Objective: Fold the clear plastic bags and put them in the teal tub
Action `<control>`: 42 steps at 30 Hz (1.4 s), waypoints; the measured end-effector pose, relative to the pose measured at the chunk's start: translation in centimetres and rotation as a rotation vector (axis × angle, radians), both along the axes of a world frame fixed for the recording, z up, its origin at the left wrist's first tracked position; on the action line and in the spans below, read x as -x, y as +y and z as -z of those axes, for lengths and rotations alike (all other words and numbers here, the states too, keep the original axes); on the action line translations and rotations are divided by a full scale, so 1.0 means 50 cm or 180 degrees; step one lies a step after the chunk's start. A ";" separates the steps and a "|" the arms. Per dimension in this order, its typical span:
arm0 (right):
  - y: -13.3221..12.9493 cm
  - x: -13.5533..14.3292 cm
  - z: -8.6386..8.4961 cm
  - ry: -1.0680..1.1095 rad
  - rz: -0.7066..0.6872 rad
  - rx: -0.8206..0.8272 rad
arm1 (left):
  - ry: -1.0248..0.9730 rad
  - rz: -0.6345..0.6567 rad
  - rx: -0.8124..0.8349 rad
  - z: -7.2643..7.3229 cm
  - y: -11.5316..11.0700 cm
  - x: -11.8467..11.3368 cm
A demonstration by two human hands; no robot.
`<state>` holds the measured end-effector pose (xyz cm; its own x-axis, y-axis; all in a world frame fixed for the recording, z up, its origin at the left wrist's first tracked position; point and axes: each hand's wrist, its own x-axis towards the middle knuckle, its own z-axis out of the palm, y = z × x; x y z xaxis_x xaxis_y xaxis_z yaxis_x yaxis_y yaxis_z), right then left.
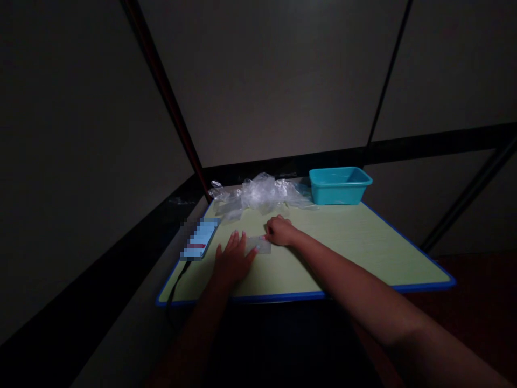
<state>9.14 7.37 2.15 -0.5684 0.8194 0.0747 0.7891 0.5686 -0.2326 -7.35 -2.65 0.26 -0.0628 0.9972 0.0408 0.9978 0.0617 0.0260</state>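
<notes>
A small, clear, flat plastic piece [264,247] lies on the pale green tabletop [355,242] between my hands. My left hand [234,260] rests on the table at its left side, fingers spread, the thumb reaching its near edge. Curled closed, my right hand [279,230] touches the far right part of the piece with its thumb or a fingertip. Whether anything is pinched inside the right hand is hidden. Behind both hands is a crumpled heap of clear plastic bags [262,193].
A turquoise plastic basket [338,194] stands at the back right of the table. A phone [201,238], its screen lit and blurred out, lies at the left edge with a dark cable [177,281] running down. Wall panels rise behind the table.
</notes>
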 end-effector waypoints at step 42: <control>0.037 -0.005 0.046 0.2175 -0.0458 0.1199 | 0.0190 0.0109 -0.0740 0.007 -0.010 -0.006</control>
